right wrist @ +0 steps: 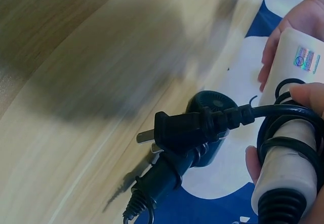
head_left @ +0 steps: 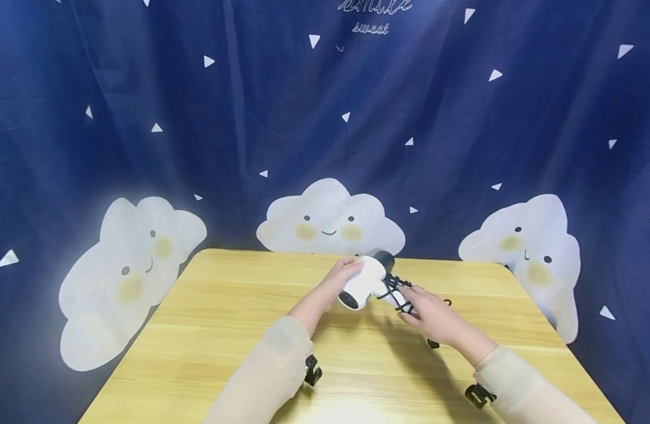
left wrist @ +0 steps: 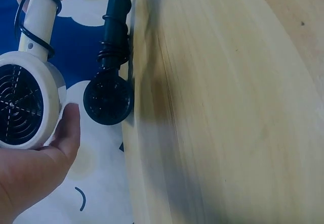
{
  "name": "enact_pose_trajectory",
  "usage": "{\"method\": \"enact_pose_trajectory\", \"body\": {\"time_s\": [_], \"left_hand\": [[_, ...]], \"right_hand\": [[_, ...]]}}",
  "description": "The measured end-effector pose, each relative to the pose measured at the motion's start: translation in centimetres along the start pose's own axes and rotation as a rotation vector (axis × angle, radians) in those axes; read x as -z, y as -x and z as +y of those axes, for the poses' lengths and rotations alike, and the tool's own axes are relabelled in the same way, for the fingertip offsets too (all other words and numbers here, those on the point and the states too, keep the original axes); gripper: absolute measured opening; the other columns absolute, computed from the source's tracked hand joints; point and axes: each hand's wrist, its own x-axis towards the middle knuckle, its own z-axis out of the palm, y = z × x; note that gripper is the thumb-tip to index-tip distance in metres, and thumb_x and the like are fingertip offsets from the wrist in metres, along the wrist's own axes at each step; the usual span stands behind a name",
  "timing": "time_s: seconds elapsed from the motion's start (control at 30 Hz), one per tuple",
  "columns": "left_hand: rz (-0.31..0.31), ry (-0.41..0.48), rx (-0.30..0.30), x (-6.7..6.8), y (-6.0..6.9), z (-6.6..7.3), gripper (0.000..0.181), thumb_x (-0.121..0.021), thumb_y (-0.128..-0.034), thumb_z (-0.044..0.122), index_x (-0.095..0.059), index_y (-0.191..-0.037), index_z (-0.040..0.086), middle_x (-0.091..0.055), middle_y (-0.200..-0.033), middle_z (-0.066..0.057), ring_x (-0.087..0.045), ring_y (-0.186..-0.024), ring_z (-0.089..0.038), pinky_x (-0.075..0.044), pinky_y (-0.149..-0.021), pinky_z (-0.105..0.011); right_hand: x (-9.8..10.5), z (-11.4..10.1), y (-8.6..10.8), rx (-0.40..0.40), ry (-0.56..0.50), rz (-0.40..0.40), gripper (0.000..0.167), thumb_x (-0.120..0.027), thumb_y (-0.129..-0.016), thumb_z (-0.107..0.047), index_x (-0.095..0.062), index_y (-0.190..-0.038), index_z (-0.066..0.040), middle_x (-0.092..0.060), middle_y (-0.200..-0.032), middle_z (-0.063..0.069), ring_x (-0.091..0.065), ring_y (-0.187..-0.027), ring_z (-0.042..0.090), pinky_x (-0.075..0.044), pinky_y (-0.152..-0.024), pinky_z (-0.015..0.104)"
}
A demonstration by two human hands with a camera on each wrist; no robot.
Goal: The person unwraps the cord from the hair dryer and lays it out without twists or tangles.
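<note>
A white hair dryer (head_left: 363, 281), its black cord (right wrist: 288, 142) wound round the handle, is held above the table between both hands. My left hand (head_left: 340, 279) grips its barrel by the vented end; the thumb shows beside the round black grille (left wrist: 19, 105) in the left wrist view. My right hand (head_left: 433, 315) grips the handle over the cord loops. A black two-prong plug (right wrist: 177, 130) sticks out from the loops in the right wrist view. Behind lies a dark hair dryer (left wrist: 108, 100) near the table's far edge, its cord also wrapped round the handle.
The wooden table (head_left: 240, 330) stretches out below both arms. At its far side hangs a dark blue curtain (head_left: 282, 106) with white clouds and triangles. Black clips (head_left: 312, 371) sit on both sleeves. Shadows of the arms fall across the wood.
</note>
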Motion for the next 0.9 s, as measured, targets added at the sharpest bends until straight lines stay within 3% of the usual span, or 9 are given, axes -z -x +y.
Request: {"method": "enact_pose_trajectory", "body": {"time_s": [0.17,0.3,0.4,0.47,0.63,0.9], "left_hand": [[-0.037,0.014,0.018,0.2,0.5,0.0,0.08,-0.065,-0.0903,0.051,-0.035,-0.154,0.014,-0.064,-0.109,-0.012,-0.063,-0.079,-0.018,-0.055,-0.073,-0.029],[-0.037,0.026,0.025,0.3,0.7,-0.2,0.08,-0.071,-0.088,0.046,-0.037,-0.153,0.015,-0.065,-0.107,-0.012,-0.065,-0.078,-0.019,-0.057,-0.07,-0.031],[-0.035,0.019,0.042,0.3,0.9,-0.3,0.081,-0.073,-0.0865,0.046,-0.037,-0.153,0.016,-0.065,-0.108,-0.012,-0.066,-0.078,-0.02,-0.058,-0.069,-0.032],[-0.035,0.019,0.056,0.5,1.0,-0.4,0.081,-0.074,-0.0858,0.045,-0.037,-0.153,0.017,-0.066,-0.109,-0.012,-0.067,-0.079,-0.02,-0.058,-0.069,-0.032],[-0.043,0.055,0.086,0.6,1.3,-0.6,0.081,-0.075,-0.0857,0.043,-0.036,-0.153,0.019,-0.066,-0.108,-0.013,-0.068,-0.078,-0.021,-0.059,-0.067,-0.032],[-0.081,0.088,0.094,1.0,1.3,-1.1,0.084,-0.075,-0.0864,0.038,-0.031,-0.154,0.017,-0.065,-0.11,-0.016,-0.069,-0.078,-0.022,-0.06,-0.069,-0.034]], "right_hand": [[-0.2,0.1,-0.1,0.02,-0.009,-0.027,0.06,-0.071,-0.093,-0.026,-0.052,-0.14,0.005,-0.056,-0.133,0.031,-0.054,-0.121,0.051,-0.047,-0.097,0.063],[-0.1,0.0,-0.2,0.042,-0.003,-0.038,0.06,-0.071,-0.092,-0.025,-0.052,-0.14,0.005,-0.062,-0.124,0.021,-0.064,-0.102,0.03,-0.054,-0.088,0.05],[0.0,-0.1,-0.3,0.051,0.006,-0.054,0.059,-0.071,-0.093,-0.025,-0.052,-0.14,0.004,-0.062,-0.111,0.008,-0.055,-0.083,0.011,-0.053,-0.075,0.039],[0.1,-0.2,-0.4,0.051,0.01,-0.066,0.059,-0.071,-0.093,-0.025,-0.052,-0.14,0.004,-0.06,-0.105,0.004,-0.052,-0.077,0.008,-0.051,-0.071,0.035],[0.2,-0.3,-0.7,0.065,0.008,-0.081,0.058,-0.07,-0.093,-0.026,-0.053,-0.139,0.003,-0.053,-0.092,-0.004,-0.046,-0.071,0.005,-0.047,-0.066,0.031],[0.0,-0.2,-1.0,0.091,-0.001,-0.088,0.056,-0.071,-0.093,-0.026,-0.054,-0.139,0.001,-0.053,-0.093,-0.005,-0.048,-0.07,0.004,-0.048,-0.066,0.03]]}}
